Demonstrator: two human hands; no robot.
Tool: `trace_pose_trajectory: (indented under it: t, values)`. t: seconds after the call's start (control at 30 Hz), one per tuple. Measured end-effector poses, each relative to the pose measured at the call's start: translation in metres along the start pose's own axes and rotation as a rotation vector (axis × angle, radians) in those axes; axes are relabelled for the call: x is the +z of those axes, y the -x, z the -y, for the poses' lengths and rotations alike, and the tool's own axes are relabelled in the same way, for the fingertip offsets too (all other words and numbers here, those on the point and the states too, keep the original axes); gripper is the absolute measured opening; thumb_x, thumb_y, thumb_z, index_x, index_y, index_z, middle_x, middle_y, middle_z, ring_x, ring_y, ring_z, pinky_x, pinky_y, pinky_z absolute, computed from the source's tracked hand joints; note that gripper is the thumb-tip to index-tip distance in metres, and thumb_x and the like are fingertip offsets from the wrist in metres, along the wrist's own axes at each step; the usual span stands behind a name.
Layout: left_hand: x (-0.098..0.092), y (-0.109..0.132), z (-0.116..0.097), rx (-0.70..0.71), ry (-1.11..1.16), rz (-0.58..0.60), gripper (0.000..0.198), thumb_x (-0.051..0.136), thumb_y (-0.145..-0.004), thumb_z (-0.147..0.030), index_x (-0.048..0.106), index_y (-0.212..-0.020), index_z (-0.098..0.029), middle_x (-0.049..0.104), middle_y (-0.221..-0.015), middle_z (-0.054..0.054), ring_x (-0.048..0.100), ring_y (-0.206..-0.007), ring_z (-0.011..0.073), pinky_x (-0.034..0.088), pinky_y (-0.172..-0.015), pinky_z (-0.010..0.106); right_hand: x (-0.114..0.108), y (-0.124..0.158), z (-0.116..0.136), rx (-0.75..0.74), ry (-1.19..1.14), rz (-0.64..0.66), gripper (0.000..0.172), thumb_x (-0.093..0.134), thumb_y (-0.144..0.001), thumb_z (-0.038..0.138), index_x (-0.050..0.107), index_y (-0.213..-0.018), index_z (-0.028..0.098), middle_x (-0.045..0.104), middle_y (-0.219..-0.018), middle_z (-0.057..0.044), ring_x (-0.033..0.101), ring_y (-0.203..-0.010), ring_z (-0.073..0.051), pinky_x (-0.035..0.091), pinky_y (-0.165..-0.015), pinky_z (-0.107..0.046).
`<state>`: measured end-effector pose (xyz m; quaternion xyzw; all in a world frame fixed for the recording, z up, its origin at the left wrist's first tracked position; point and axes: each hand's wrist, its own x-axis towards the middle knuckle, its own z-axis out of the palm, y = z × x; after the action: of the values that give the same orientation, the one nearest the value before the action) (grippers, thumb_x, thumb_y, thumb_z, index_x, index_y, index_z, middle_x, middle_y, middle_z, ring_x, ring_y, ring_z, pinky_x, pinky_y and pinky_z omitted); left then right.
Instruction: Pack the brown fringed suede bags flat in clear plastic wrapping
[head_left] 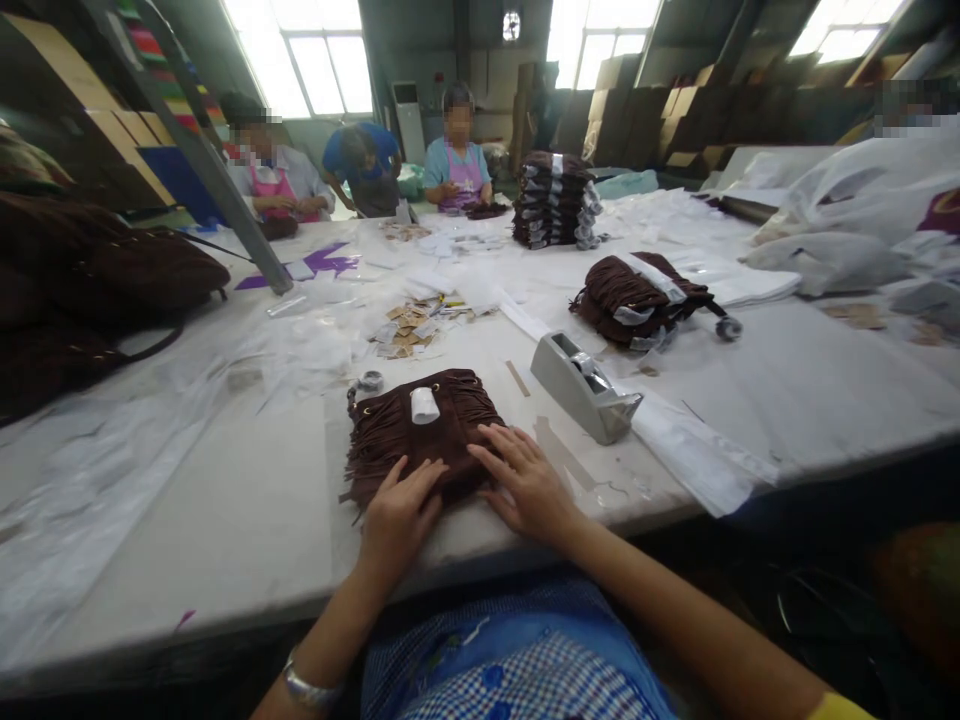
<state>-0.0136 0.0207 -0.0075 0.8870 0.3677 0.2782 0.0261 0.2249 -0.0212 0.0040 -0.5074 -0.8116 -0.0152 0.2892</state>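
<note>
A dark brown fringed bag (442,440) lies flat near the table's front edge, with a small white wrapped piece (424,405) on its upper middle. Brass-coloured eyelets show along its top. My left hand (401,515) rests on the bag's lower left part, fingers stretched out. On the lower right side my right hand (525,480) lies with its fingers extended over the fringe. Neither hand grips anything. Just right of the bag stands a grey tape dispenser (585,385).
Paper tags (409,330) lie scattered beyond the bag. A wrapped brown bag (645,295) and a tall stack of bags (556,205) sit farther back. More brown bags (97,290) pile up at left, near a slanted metal post (225,170). Several people work across the table.
</note>
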Motion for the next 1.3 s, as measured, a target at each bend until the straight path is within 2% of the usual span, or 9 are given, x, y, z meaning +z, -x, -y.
trace_pose_trajectory:
  t: [0.13,0.3,0.47,0.6,0.73,0.8,0.93,1.1,1.3]
  values:
    - [-0.014,-0.009,0.002,-0.141,0.041,0.082,0.032,0.053,-0.089,-0.022,0.066,-0.118,-0.026,0.073,-0.114,-0.001,0.066,-0.112,0.0235,0.047,-0.105,0.044,0.019,-0.018,-0.009,0.05,-0.025,-0.029,0.073,0.045,-0.076,0.0,0.041,-0.146,0.017,0.033,-0.156,-0.012,0.025,-0.145,-0.027,0.033,-0.115,-0.049]
    - [-0.023,-0.018,0.001,-0.247,0.029,0.158,0.03,0.057,-0.087,-0.026,0.068,-0.115,-0.03,0.073,-0.112,-0.003,0.064,-0.115,0.0258,0.053,-0.098,0.042,0.006,-0.025,-0.033,0.112,-0.156,0.049,0.061,0.047,-0.075,0.001,0.057,-0.133,0.015,0.062,-0.13,-0.012,0.058,-0.12,-0.023,0.048,-0.104,-0.038]
    - [-0.009,-0.008,-0.002,-0.023,-0.047,0.138,0.036,0.05,-0.089,-0.016,0.063,-0.122,-0.022,0.069,-0.123,0.004,0.065,-0.114,0.0243,0.043,-0.108,0.047,-0.015,-0.015,-0.066,0.049,-0.219,0.182,0.055,0.048,-0.079,-0.001,0.065,-0.124,0.024,0.069,-0.121,-0.005,0.066,-0.108,-0.017,0.051,-0.096,-0.029]
    - [0.011,0.015,-0.01,0.127,-0.171,0.051,0.053,0.043,-0.088,-0.005,0.05,-0.139,-0.017,0.053,-0.142,0.011,0.051,-0.131,0.0278,0.036,-0.112,0.053,-0.026,-0.003,-0.084,0.1,0.0,0.267,0.053,0.051,-0.076,-0.004,0.07,-0.115,0.027,0.074,-0.109,-0.002,0.07,-0.097,-0.019,0.054,-0.088,-0.03]
    - [0.02,0.025,-0.015,0.114,-0.218,0.042,0.058,0.04,-0.087,-0.003,0.046,-0.143,-0.017,0.045,-0.148,0.011,0.041,-0.138,0.0289,0.034,-0.113,0.054,-0.026,-0.002,-0.054,0.19,0.258,0.044,0.05,0.049,-0.078,-0.005,0.068,-0.119,0.019,0.067,-0.124,-0.011,0.063,-0.112,-0.028,0.046,-0.102,-0.047]
    - [0.02,0.026,-0.016,0.111,-0.224,0.044,0.056,0.039,-0.088,-0.003,0.048,-0.141,-0.018,0.045,-0.149,0.011,0.041,-0.138,0.0288,0.035,-0.112,0.054,-0.018,-0.007,-0.027,0.062,0.218,-0.021,0.049,0.047,-0.085,0.001,0.061,-0.128,0.019,0.059,-0.136,-0.01,0.054,-0.125,-0.027,0.038,-0.11,-0.049]
    - [0.015,0.029,-0.01,0.143,-0.243,0.012,0.05,0.038,-0.091,-0.005,0.051,-0.138,-0.016,0.05,-0.145,0.01,0.045,-0.136,0.027,0.039,-0.111,0.051,0.015,-0.018,0.007,-0.242,0.077,0.128,0.042,0.048,-0.097,0.024,0.05,-0.139,0.019,0.048,-0.147,-0.007,0.039,-0.139,-0.024,0.028,-0.118,-0.05]
    - [-0.007,0.049,-0.003,0.116,-0.24,-0.076,0.042,0.037,-0.094,-0.007,0.058,-0.13,-0.016,0.064,-0.13,0.009,0.061,-0.119,0.0235,0.049,-0.101,0.044,0.041,-0.015,0.002,-0.248,0.082,0.233,0.058,0.053,-0.096,0.033,0.035,-0.148,0.014,0.034,-0.155,-0.01,0.026,-0.146,-0.027,0.028,-0.117,-0.054]
    - [-0.045,0.04,0.0,-0.181,-0.155,-0.131,0.018,0.052,-0.095,-0.025,0.067,-0.106,-0.022,0.074,-0.105,0.005,0.069,-0.093,0.0206,0.056,-0.086,0.036,0.041,-0.011,0.0,-0.241,0.048,0.224,0.063,0.056,-0.093,0.032,0.032,-0.15,0.019,0.033,-0.156,-0.009,0.023,-0.146,-0.027,0.026,-0.117,-0.055]
